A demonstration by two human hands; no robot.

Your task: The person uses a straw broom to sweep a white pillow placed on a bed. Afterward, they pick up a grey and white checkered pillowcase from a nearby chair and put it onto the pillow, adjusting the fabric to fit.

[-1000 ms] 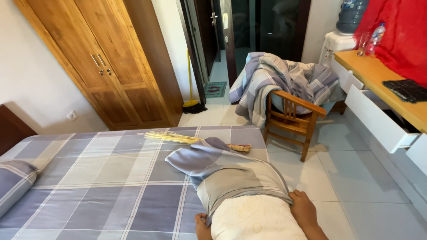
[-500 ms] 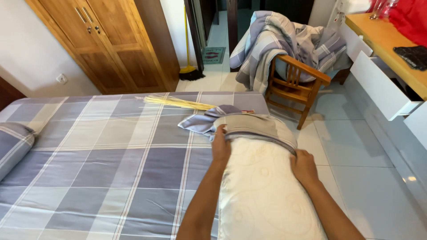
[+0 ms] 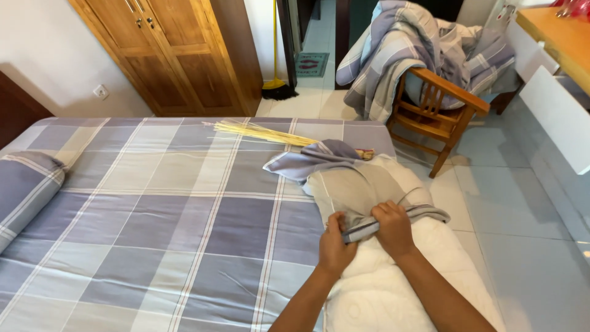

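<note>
Both of our hands are clenched on the same thing: the left hand (image 3: 335, 246) and the right hand (image 3: 393, 229) grip the bunched open hem of a grey pillowcase (image 3: 356, 187), side by side, at the near right part of the bed (image 3: 184, 221). Under them lies a white pillow (image 3: 393, 289) with a faint embossed pattern, its near end still bare and running toward us between our forearms, its far end already inside the case. We judge the step in hand to be drawing the case down over the pillow, roughly half done. The next pull seems to call for an even tug from both fists toward us, with the hem spread wide enough to clear the pillow's corners, or the fabric may snag and twist.

The pillowcase itself looks soft and loose, plain grey on the covered part, with a checked blue-grey flap folded over at its far end. Just beyond that flap lies a bundle of pale broom straws (image 3: 264, 132) across the checked sheet. At the near left edge sits another pillow (image 3: 24, 190) in matching checks. Farther right, on the tiled floor, stands a wooden chair (image 3: 439, 117) heaped with a checked blanket (image 3: 399, 49); farthest left is a wooden wardrobe (image 3: 178, 55).
</note>
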